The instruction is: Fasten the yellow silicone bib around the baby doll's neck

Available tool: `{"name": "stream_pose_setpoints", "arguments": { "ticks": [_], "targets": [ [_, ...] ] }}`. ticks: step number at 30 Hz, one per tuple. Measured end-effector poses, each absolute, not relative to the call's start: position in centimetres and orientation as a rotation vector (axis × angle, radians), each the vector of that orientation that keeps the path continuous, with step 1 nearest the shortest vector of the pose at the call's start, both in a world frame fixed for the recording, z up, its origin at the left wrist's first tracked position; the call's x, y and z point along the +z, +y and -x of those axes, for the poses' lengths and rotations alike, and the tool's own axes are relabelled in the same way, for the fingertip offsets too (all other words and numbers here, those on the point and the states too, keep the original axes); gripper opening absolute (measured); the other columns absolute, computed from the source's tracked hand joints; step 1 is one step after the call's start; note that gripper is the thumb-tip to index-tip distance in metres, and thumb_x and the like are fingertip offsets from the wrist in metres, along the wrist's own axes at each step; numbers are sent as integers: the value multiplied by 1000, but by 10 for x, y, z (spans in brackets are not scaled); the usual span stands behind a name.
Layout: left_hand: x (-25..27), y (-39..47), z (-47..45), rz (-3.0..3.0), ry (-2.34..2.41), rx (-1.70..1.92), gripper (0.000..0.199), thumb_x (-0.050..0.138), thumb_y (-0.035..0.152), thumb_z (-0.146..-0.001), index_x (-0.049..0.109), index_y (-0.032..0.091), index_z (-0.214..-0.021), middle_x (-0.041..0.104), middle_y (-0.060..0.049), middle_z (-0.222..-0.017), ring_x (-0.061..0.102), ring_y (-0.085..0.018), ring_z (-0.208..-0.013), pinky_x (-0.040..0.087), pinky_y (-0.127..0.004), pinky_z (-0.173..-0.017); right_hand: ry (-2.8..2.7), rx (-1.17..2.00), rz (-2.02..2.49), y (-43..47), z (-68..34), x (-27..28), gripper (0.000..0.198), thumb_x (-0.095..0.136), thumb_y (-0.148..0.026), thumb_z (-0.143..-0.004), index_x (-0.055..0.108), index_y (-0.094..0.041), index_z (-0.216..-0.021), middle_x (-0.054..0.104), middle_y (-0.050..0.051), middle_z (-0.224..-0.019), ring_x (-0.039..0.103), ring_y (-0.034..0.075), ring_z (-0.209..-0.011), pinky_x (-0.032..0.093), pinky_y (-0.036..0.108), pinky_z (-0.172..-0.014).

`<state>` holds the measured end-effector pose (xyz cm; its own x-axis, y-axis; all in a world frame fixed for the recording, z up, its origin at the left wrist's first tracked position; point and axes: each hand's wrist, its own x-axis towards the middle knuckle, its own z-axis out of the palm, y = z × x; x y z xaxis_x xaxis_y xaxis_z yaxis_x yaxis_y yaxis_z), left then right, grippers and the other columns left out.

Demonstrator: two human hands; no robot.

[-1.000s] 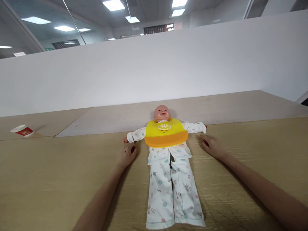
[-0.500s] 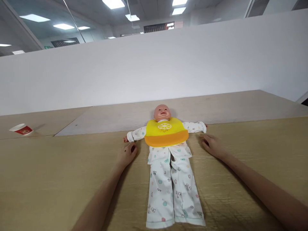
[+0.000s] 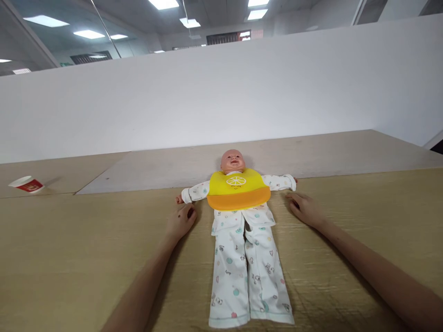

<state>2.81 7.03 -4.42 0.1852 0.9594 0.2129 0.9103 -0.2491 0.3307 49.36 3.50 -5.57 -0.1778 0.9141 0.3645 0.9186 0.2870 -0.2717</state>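
Observation:
A baby doll [image 3: 232,161] lies on its back on the table, arms spread sideways. Over its chest is a yellow bib [image 3: 221,183] with an orange pocket [image 3: 238,199] and a citrus-slice print. White patterned pyjama trousers [image 3: 230,272] and a matching top [image 3: 258,215] dress it. My left hand [image 3: 182,221] rests on the wood just below the doll's hand at left, its fingers loosely curled in with nothing held. Near the doll's other hand, my right hand [image 3: 304,210] lies on the table, slightly bent fingers pointing inward and thumb apart. It holds nothing.
A white and red paper cup [image 3: 28,184] stands tilted-looking at the far left of the wooden table [image 3: 86,249]. Behind the table's paler back strip [image 3: 328,154] rises a white partition [image 3: 207,101], with glass panes above it.
The view has shifted very slightly, so everything sits a little further left. Both hands and the doll otherwise stay as they were.

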Motion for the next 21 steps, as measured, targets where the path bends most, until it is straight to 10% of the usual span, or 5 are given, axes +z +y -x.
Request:
{"name": "stream_pose_setpoints", "arguments": {
  "ticks": [21],
  "targets": [
    [-39,67,-31,-2321,1840,572,23,40,36,-84,56,20,-81,66,-6,-81,60,-22,-78,42,-32,-69,-2098,-14,1653,34,-492,-54,30,41,-24,-85,64,-17,-102,69,13,-107,66,25,-93,52,37,-82]
  ]
}}
